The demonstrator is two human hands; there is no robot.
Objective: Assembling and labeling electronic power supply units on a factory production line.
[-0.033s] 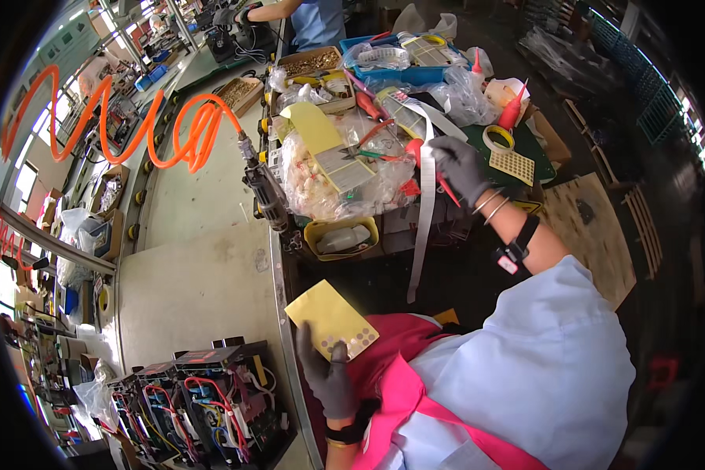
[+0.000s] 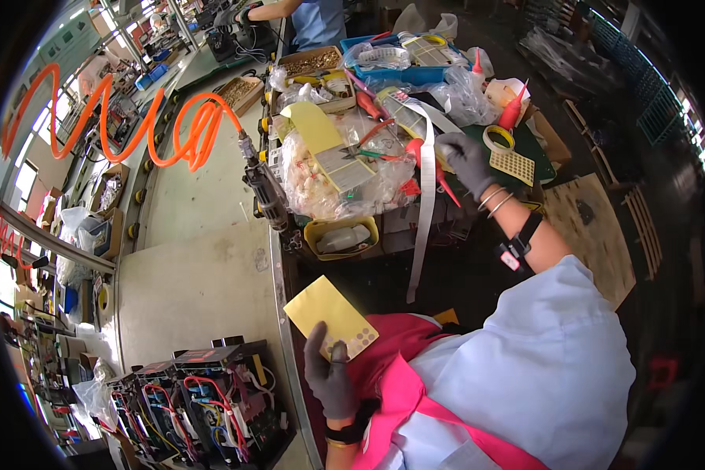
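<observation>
Head view: left hand (image 2: pixel 333 382) pinches yellow card (image 2: pixel 330 310) at one edge, risking a slip; I can't tell the grip of right hand (image 2: pixel 467 166).

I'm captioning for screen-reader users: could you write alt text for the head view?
Gloved left hand holding a yellow card with round spots; gloved right hand beside a hanging white strip, near clear bags. Wired units stand at lower left, with an orange coiled hose at upper left.

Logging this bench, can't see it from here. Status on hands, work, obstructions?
Left hand holding yellow sheet. Right hand beside long white strip, contact unclear. Red nozzle near right hand, possible obstruction.
</observation>
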